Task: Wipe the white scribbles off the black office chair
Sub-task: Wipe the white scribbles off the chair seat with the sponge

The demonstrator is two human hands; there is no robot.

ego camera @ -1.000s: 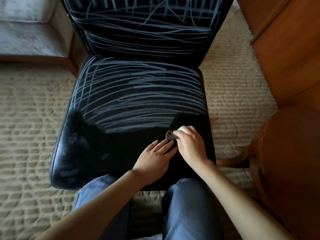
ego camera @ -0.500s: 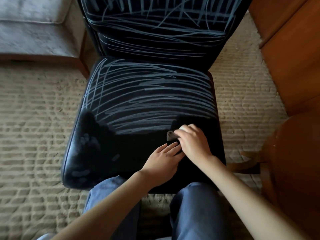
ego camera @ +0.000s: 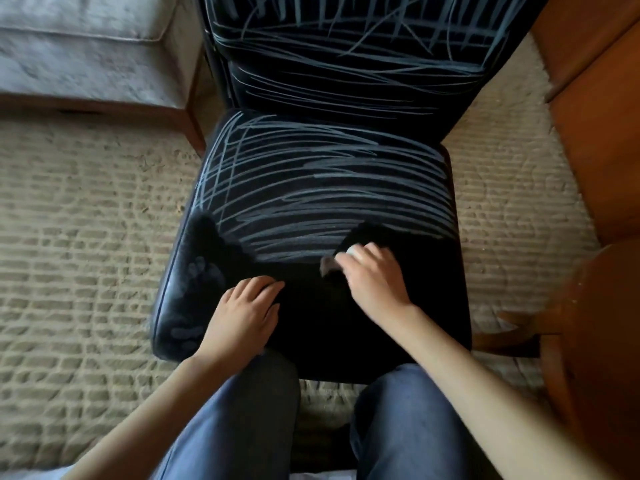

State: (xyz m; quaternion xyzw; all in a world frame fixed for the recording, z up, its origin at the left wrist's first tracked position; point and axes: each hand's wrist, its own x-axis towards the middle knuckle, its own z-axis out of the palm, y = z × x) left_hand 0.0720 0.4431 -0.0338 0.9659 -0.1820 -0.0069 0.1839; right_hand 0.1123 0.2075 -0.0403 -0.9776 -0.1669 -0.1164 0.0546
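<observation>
The black chair stands straight in front of me, its seat under both my hands. White scribbles cover the seat beyond my fingertips and run on up the backrest. The strip nearest me, beneath my palms, is bare black, apart from faint smudges by the front corner outside my left fingers.

My right hand curls round a small grey wipe, pinched at the fingertips and pressed to the seat right at the edge of the scribbled patch. My left hand lies flat on the cleaned part, fingers loosely spread and holding nothing, well apart from the right.

Ahead of my right fingers the seat is open up to the backrest, and there is room sideways to the piped edge on either side. My knees in blue jeans sit against the front rim.

Past my left fingers lies beige looped carpet, ribbed and rough, with a grey cushioned sofa on a wooden base near the chair's back corner. Past my right fingers a wooden cabinet stands near, and a rounded wooden piece crowds just beside the seat's edge. The seat looks smooth and slightly glossy, padded, with rounded corners.
</observation>
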